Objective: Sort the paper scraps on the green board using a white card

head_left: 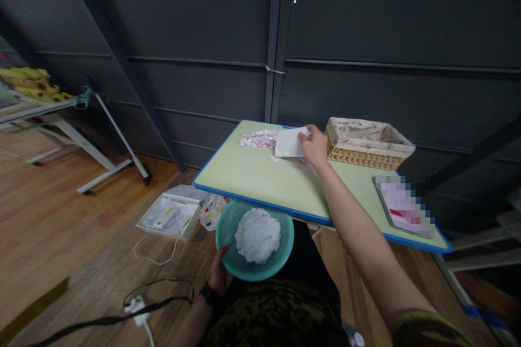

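Observation:
My right hand (315,145) grips a white card (288,143) by its right side, tilted over the pale green tabletop (260,176). Against the card's left edge lies a spread of small white and pink paper bits (259,139); a few more show just below and to the right of the card. My left hand (221,272) holds a turquoise plastic basket (287,249) by its rim, below the table's front edge. Inside the basket is a heap of white shredded paper bits (258,235).
A lined wicker basket (366,160) stands at the table's back right, with a flat tablet-like object (401,206) in front of it. On the floor are an open white box (169,214) and a power strip (137,309) with cables. A white-framed table (61,124) stands left.

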The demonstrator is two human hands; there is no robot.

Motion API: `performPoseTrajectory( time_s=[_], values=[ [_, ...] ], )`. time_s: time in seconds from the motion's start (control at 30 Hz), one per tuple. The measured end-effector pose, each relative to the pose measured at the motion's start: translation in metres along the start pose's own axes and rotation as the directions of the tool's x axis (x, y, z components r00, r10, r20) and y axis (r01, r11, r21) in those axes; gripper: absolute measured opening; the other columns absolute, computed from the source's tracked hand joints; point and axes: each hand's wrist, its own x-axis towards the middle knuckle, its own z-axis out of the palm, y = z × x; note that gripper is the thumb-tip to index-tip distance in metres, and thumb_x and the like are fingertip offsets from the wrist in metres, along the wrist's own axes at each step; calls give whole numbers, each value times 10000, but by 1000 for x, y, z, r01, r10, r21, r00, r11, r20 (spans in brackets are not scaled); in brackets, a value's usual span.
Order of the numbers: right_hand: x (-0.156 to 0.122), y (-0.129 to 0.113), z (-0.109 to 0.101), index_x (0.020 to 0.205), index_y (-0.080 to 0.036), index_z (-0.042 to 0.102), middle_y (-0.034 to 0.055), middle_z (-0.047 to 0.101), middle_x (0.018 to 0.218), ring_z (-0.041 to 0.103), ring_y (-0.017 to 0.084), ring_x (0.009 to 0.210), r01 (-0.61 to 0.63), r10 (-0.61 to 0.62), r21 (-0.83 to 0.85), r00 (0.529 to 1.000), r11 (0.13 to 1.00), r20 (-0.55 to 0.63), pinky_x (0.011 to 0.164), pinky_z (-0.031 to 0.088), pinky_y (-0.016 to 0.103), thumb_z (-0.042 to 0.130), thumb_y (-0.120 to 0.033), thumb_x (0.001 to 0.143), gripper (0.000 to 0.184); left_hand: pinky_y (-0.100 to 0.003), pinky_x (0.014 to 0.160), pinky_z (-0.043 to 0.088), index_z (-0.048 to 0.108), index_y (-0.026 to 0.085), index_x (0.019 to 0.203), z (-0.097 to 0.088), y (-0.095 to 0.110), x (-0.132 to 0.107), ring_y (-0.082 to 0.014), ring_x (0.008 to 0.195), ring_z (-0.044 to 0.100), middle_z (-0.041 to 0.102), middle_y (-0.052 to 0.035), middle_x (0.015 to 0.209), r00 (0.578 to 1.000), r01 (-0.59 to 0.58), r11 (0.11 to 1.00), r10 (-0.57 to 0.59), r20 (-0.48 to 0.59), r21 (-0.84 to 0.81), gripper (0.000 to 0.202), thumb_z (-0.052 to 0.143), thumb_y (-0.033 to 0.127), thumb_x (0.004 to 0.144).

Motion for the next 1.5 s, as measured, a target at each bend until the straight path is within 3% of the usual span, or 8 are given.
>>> performPoseTrajectory(
  time_s=[0.2, 0.4, 0.57, 0.77, 0.97, 1.2, 1.33, 1.5],
  values=[
    [1, 0, 0, 1104, -136, 611, 150, 677, 987, 605, 275, 874, -1, 0, 23, 999, 1000, 38, 774, 438, 368, 458, -321, 787, 398, -465, 1068, 359, 688, 145, 964, -3, 0, 3, -304, 1180, 553, 778, -80, 912, 999, 21, 1000, -20, -34, 12, 229, 553, 173, 781],
    [4, 3, -2, 1101, -149, 614, 146, 675, 995, 600, 276, 890, -48, 48, 6, 999, 999, -20, 784, 437, 374, 451, -309, 782, 392, -434, 1093, 319, 718, 175, 920, 2, 2, -1, -319, 1246, 478, 777, -64, 932, 999, 32, 999, -31, -31, 43, 224, 547, 222, 783],
    [4, 3, -1, 1071, -147, 630, 141, 676, 983, 600, 269, 872, -21, 21, 6, 997, 1000, 70, 777, 438, 362, 475, -305, 766, 377, -434, 1100, 309, 725, 174, 907, 2, 1, -1, -321, 1230, 494, 780, -56, 913, 999, 29, 999, -29, -24, 35, 221, 544, 216, 788],
    [4, 3, -2, 1098, -148, 606, 127, 677, 926, 593, 255, 817, -47, 48, 40, 999, 998, -26, 750, 437, 359, 438, -334, 794, 393, -483, 1082, 334, 608, 166, 1185, -1, 1, 0, -300, 1199, 533, 747, -75, 1051, 999, 46, 998, -45, 25, -39, 396, 535, 175, 796],
    [1, 1, 1, 1109, -153, 607, 137, 677, 948, 596, 270, 850, -10, 9, 17, 999, 1000, 38, 756, 431, 360, 458, -320, 794, 386, -453, 1061, 375, 563, 126, 1245, -6, 0, 2, -300, 1159, 565, 744, -95, 1048, 999, 35, 999, -35, -9, -36, 445, 542, 163, 802],
    [2, 1, -2, 1085, -146, 617, 135, 678, 949, 596, 267, 847, -12, 10, 37, 999, 999, 44, 749, 433, 356, 463, -303, 778, 378, -480, 1065, 363, 420, 175, 1372, -2, 0, 1, -299, 1158, 561, 710, -77, 1130, 999, 45, 998, -45, 4, -39, 581, 529, 160, 801],
    [4, 2, -4, 1035, -150, 638, 131, 679, 944, 596, 263, 841, -3, 0, 41, 997, 999, 71, 750, 432, 349, 474, -295, 755, 355, -473, 1073, 353, 482, 148, 1320, 3, 2, -1, -290, 1151, 569, 742, -80, 1051, 999, 30, 999, -30, -38, -18, 513, 517, 153, 808],
    [5, 4, -2, 1036, -144, 632, 119, 682, 911, 593, 245, 787, -2, -5, 98, 998, 995, 67, 717, 433, 337, 471, -310, 756, 363, -467, 1088, 329, 677, 143, 1031, 4, 2, -2, -296, 1200, 531, 764, -82, 987, 998, 27, 1000, -27, -50, 7, 275, 535, 174, 797]
  ],
)
